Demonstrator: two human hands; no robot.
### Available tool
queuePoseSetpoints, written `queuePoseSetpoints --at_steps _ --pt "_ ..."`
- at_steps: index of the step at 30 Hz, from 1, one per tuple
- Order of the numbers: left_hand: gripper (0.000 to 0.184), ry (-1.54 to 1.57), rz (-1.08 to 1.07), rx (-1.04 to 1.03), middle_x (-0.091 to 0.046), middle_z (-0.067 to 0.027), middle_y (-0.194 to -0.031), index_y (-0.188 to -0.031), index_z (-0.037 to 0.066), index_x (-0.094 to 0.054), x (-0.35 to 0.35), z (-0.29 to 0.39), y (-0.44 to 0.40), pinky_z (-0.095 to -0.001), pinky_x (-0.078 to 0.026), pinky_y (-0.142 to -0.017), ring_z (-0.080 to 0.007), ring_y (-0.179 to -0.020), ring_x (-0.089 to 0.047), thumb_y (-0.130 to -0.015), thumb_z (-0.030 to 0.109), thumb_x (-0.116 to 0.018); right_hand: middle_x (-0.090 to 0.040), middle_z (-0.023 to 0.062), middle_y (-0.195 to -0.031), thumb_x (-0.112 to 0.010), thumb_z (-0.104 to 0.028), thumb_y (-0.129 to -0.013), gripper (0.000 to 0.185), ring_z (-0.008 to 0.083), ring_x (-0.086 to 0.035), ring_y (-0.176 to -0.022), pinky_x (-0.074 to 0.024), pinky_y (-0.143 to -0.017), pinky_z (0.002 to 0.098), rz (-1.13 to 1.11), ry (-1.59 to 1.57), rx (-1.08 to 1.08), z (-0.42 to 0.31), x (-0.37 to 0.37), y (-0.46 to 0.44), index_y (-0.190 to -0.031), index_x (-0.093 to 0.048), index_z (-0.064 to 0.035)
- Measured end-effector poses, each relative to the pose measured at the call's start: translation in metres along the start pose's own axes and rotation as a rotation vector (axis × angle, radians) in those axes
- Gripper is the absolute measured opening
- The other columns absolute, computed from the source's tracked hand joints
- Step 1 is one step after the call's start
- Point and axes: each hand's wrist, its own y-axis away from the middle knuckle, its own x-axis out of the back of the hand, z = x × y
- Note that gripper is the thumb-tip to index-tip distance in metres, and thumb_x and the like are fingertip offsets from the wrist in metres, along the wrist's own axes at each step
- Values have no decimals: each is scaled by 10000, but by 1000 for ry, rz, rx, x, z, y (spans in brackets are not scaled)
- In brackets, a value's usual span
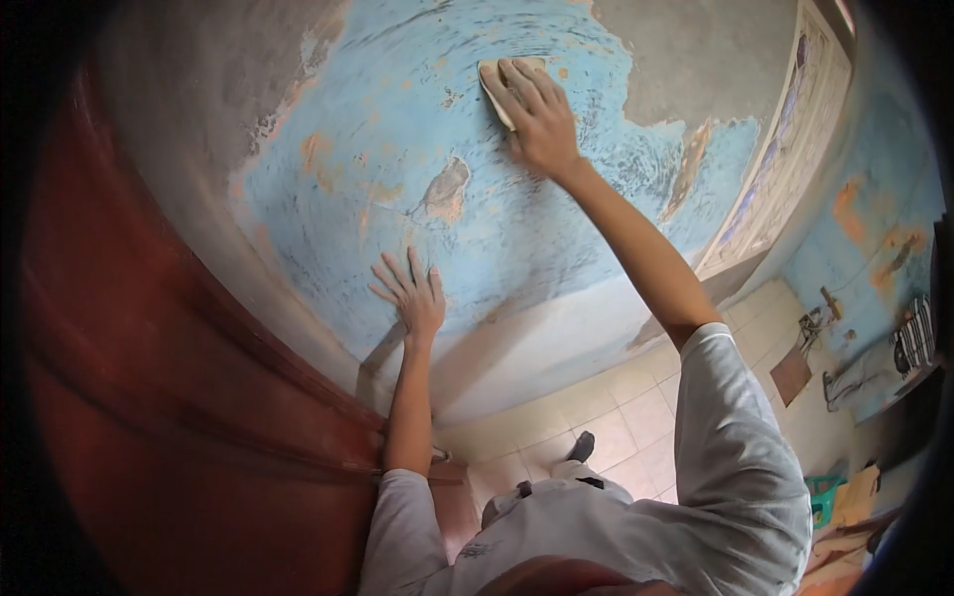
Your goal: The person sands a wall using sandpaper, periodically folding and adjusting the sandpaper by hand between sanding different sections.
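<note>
My right hand [542, 124] presses a folded, pale sheet of sandpaper [494, 87] flat against the wall, high up, its fingers lying over the sheet. Around it the blue painted wall [556, 219] is covered with dark curved scuff marks. Lower and to the left, my left hand [417, 298] rests on the same blue paint with its fingers spread and nothing in it. Between the hands is a chipped grey patch [447, 189] with an orange-brown edge. Dust whitens the fingers of both hands.
Dark red panel or door [199, 427] stands close on my left. A latticed window frame [770, 159] is at right. Beyond it a person in a striped top [916, 333] is near another blue wall. Beige tiles [636, 417] cover the floor; a green plastic item [823, 497] sits lower right.
</note>
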Motion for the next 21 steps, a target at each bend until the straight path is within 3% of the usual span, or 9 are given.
queuePoseSetpoints --at_steps 2,4,5,8,13,16,17,18,21 --pt "670 -3 -1 -7 -18 -368 -1722 -1670 50 -305 -1 1 -3 -837 59 -1129 -631 -1555 76 -1123 408 -454 -578 151 -1478 -634 -23 -721 829 351 -519 -1404 -391 -1178 509 -2 39 44 16 -3 2 -1539 -564 -141" --pt "672 -10 -6 -6 -16 -368 -1722 -1672 51 -301 -2 0 -2 -836 58 -1130 -631 -1555 79 -1125 411 -452 -574 113 -1505 -647 -31 -726 838 311 -505 -1431 -344 -1218 537 96 84 -215 6 -10 7 -1548 -557 -167" --pt "673 -24 -10 -5 -14 -368 -1722 -1674 52 -297 -2 0 -1 -835 57 -1132 -630 -1554 83 -1126 413 -450 -575 85 -1515 -650 -32 -732 835 310 -499 -1435 -330 -1214 571 9 66 -103 1 -11 13 -1548 -562 -193" --pt "677 -16 -20 1 -12 -367 -1723 -1677 55 -288 -1 1 -2 -831 55 -1138 -628 -1556 84 -1128 416 -449 -583 72 -1503 -639 -18 -741 828 312 -499 -1432 -330 -1213 573 -17 61 -61 19 10 5 -1543 -570 -211" --pt "709 -62 -59 -17 58 -382 -1713 -1696 35 -167 6 2 -4 -821 78 -1141 -633 -1546 119 -1140 418 -383 -598 77 -1488 -656 -42 -884 643 305 -542 -1398 -371 -1193 610 103 34 -76 -1 -3 4 -1505 -601 -199" --pt "707 -62 -42 -27 62 -384 -1711 -1695 33 -172 5 4 -4 -822 76 -1141 -634 -1546 119 -1140 415 -386 -595 65 -1498 -620 17 -882 652 309 -545 -1395 -367 -1198 621 27 -67 33 2 0 5 -1500 -602 -190" --pt "705 -55 -41 -24 61 -385 -1711 -1694 31 -177 5 3 -4 -823 75 -1141 -634 -1546 118 -1140 415 -387 -581 51 -1524 -594 39 -888 645 300 -543 -1401 -356 -1209 623 154 6 -141 3 -7 0 -1497 -601 -174" --pt "705 -57 -39 -21 61 -385 -1711 -1694 31 -177 5 5 -5 -823 75 -1141 -634 -1546 118 -1140 415 -387 -581 51 -1524 -594 39 -888 645 300 -543 -1401 -356 -1209 623 155 2 -139 -2 -7 -1 -1497 -601 -174" --pt "705 -65 -43 -27 59 -387 -1710 -1692 26 -181 5 3 -3 -825 75 -1139 -636 -1545 115 -1141 415 -385 -579 55 -1533 -587 54 -868 661 314 -532 -1418 -329 -1226 639 7 16 -34 -6 -1 1 -1500 -588 -141"
